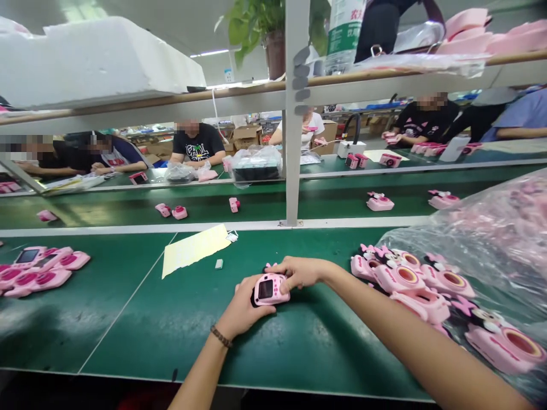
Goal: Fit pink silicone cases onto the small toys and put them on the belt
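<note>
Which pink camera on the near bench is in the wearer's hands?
The pink camera with its screen showing, between the left hand and right hand; the pink pieces clustered at either side lie untouched.

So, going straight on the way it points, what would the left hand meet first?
The pink, rounded, dark-screened camera, which the left hand is holding; just beyond, probably the right hand, though depth is unclear.

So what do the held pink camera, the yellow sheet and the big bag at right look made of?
Pink camera: probably plastic or a silicone shell; smooth, low sheen, with rounded edges. Yellow sheet: likely paper, matte and thin, with an uneven edge. Bag: seemingly thin, clear plastic film, glossy, judging by its creases, glare and see-through look.
</note>
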Action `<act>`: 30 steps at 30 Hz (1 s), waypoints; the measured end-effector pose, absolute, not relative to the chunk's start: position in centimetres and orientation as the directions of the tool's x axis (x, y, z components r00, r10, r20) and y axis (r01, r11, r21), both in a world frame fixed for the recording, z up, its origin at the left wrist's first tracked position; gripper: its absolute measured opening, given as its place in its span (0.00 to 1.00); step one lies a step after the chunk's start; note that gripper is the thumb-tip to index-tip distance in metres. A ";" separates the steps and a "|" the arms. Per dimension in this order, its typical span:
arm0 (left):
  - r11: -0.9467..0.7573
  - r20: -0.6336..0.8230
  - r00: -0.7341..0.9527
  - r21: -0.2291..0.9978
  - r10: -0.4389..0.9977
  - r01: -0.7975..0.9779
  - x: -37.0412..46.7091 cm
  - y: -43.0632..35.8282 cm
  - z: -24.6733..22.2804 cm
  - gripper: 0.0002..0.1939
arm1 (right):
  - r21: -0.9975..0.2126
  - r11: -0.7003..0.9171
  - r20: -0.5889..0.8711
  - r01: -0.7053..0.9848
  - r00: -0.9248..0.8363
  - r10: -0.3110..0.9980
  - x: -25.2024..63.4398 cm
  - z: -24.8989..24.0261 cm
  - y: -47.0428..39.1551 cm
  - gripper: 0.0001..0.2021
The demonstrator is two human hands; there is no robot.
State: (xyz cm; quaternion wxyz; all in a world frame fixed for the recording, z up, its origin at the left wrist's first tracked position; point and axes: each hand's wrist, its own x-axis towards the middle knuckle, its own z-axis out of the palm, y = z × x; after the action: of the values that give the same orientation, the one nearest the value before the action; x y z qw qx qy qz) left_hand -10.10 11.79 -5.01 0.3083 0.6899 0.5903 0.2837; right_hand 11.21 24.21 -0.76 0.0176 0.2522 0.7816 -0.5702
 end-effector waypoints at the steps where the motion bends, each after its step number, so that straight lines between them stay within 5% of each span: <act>1: -0.120 0.026 0.154 0.758 0.988 0.641 -10.2 11.8 -4.9 0.36 | -0.895 0.172 -0.317 0.411 -0.859 0.401 11.2 -1.3 23.8 0.41; 9: -0.131 0.059 0.170 0.881 0.984 0.454 -7.9 11.6 -4.1 0.37 | -0.994 -0.039 -0.096 0.101 -0.652 0.753 12.7 -6.4 17.9 0.21; 25: -0.163 0.182 0.044 0.711 0.982 0.685 -4.1 11.4 -3.7 0.30 | -0.975 -0.081 0.014 -0.205 -0.425 0.905 12.2 -7.8 15.6 0.14; 30: -0.191 0.173 0.103 0.631 0.979 0.752 -4.5 11.0 -2.4 0.36 | -0.954 -0.170 -0.060 -0.247 -0.398 0.915 12.5 -7.3 16.1 0.16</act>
State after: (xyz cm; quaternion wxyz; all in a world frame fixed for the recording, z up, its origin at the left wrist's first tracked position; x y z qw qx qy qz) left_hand -4.47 11.02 -2.39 0.1978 0.7158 0.6046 0.2880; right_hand 12.49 16.08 -7.28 -0.4260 0.3455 0.4833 -0.6823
